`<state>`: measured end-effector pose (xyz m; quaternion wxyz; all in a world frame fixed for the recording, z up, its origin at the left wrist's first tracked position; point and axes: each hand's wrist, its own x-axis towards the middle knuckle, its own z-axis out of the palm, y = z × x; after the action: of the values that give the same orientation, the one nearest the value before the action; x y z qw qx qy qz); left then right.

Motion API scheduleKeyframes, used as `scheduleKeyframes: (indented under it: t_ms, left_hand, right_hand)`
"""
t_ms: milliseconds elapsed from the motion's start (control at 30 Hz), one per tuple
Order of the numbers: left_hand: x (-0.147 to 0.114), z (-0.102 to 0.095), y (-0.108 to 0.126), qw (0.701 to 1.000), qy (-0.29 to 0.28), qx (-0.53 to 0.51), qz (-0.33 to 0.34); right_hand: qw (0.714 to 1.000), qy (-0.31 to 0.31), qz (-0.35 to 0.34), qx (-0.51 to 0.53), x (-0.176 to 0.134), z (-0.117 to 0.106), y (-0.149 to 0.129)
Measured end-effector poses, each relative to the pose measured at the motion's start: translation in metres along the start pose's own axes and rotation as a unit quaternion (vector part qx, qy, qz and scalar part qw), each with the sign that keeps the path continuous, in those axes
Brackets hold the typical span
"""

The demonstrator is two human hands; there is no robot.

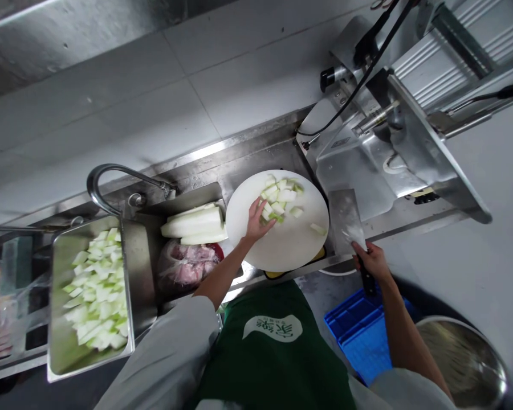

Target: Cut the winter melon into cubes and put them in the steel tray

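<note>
On the round white cutting board (282,250) lies a small pile of chopped pale-green vegetable chunks (287,195). My left hand (256,221) rests at the near left side of this pile, fingers apart and touching the chunks. A cleaver (346,219) is gripped by its black handle in my right hand (371,261), just past the board's right edge. Its broad blade is off the board, with the flat face showing. One loose piece (318,229) lies apart from the pile, near the board's right side.
At left, a deep steel pan (129,307) holds many cut chunks. Between pan and board, long peeled vegetable pieces (199,224) and bagged raw meat (192,265) sit in the sink below a curved faucet (94,185). A metal slicing machine (367,154) stands right; a blue crate (363,336) is below.
</note>
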<state>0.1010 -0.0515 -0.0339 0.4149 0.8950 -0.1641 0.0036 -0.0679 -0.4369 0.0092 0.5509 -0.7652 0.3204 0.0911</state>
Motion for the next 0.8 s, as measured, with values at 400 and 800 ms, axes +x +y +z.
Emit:
scheduleKeyframes:
  t_ms: [400, 800]
  left_hand:
    - [0.03, -0.004, 0.002, 0.998, -0.031, 0.039, 0.029]
    - [-0.016, 0.028, 0.021, 0.995, 0.009, 0.091, 0.044]
  right_hand:
    - [0.995, -0.088, 0.02, -0.047, 0.003, 0.014, 0.026]
    - [0.994, -0.098, -0.016, -0.034, -0.05, 0.186, -0.024]
